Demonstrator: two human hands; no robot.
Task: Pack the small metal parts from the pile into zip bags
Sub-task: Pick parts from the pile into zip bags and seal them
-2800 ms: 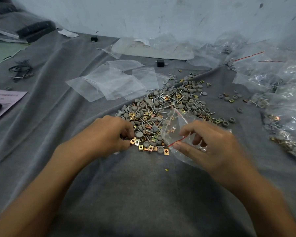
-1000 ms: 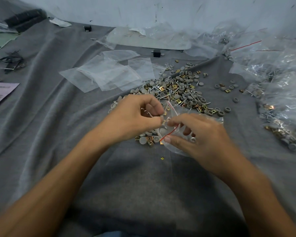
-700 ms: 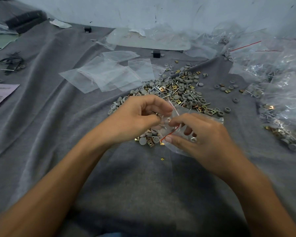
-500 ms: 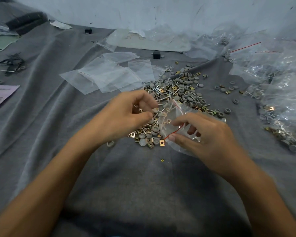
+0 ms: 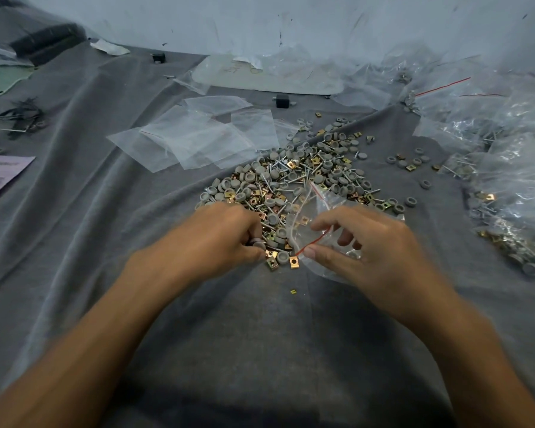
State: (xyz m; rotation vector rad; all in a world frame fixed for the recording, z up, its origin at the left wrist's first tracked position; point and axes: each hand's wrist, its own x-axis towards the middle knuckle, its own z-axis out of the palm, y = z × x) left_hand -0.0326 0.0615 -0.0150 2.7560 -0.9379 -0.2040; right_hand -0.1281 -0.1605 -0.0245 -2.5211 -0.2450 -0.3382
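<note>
The pile sits mid-cloth, just beyond both hands: round grey caps, square brass plates with a centre hole, thin silvery screws, all tangled together (far too many for me to count). One clear zip bag, glossy with a red strip at its mouth, lies on the pile's near right edge. My right hand pinches that mouth between thumb and forefinger. My left hand curls at the near edge, fingertips pinching a grey cap. One stray brass bit lies on the wrinkled grey cloth. Flat empty bags overlap behind the pile, crinkled filled bags heap at right, and two black blocks sit beyond.
</note>
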